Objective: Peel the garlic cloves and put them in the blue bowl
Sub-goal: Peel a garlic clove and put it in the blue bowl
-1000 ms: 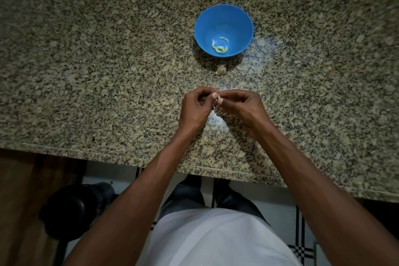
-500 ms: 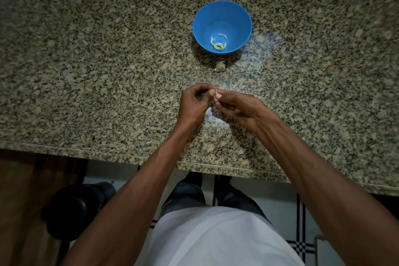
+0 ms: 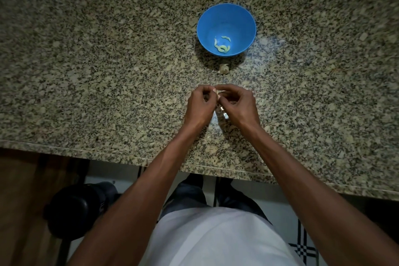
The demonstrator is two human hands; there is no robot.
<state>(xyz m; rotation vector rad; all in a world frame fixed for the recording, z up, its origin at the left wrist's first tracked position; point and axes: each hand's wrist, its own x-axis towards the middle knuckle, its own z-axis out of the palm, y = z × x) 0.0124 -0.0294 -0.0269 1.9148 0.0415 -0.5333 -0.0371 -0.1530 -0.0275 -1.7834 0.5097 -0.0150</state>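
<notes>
Both hands, left hand and right hand, still pinch one garlic clove mid-bench, nearer its front edge than the blue bowl (peeling continues).

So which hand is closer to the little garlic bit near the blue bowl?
Right, narrowly. The right hand sits just below the garlic piece; the left hand is below and further left.

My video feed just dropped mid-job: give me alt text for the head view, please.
Both hands, left hand and right hand, pinch a garlic clove between their fingertips above a speckled granite counter. Beyond them stands a blue bowl holding a few pale peeled cloves, with a garlic piece lying just before it.
</notes>
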